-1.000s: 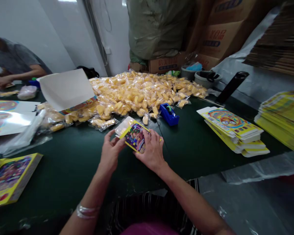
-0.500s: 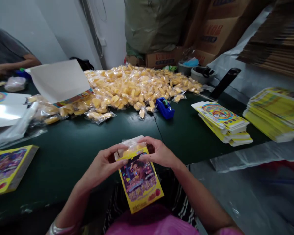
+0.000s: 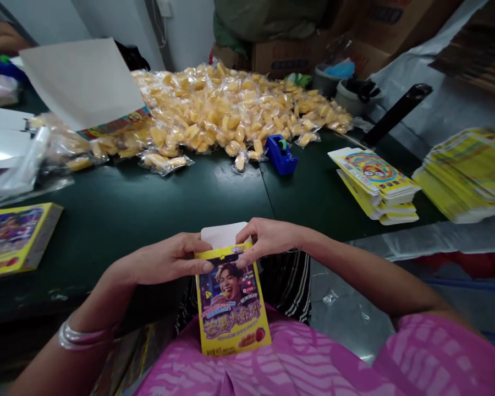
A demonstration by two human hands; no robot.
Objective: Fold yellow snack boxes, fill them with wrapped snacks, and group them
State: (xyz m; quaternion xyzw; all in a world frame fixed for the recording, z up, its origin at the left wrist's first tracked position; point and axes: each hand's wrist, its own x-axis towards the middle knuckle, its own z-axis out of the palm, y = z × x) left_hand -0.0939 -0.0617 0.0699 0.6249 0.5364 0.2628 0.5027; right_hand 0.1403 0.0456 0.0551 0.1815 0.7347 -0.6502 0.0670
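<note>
Both hands grip the top end of a yellow and purple cardboard box (image 3: 233, 313), held upright against my body at the table's near edge. My left hand (image 3: 175, 257) pinches its upper left corner, thumb on the printed front. On the upper right corner, my right hand (image 3: 266, 239) has its thumb on the front and its fingers behind. A white top flap (image 3: 223, 235) stands up between the hands. What is inside the box cannot be seen from here.
A wide heap of wrapped yellow snacks (image 3: 218, 113) covers the table's back, behind a blue tape dispenser (image 3: 280, 155). A closed yellow box (image 3: 18, 236) lies left. Flat cartons (image 3: 375, 176) and a taller carton stack (image 3: 466, 176) are on the right. A co-worker's arm (image 3: 4, 41) shows far left.
The wrapped snacks that showed in the box's opening are out of sight now. The white flap stands straighter, and the hands have shifted along the top edge. The view has tilted down.
</note>
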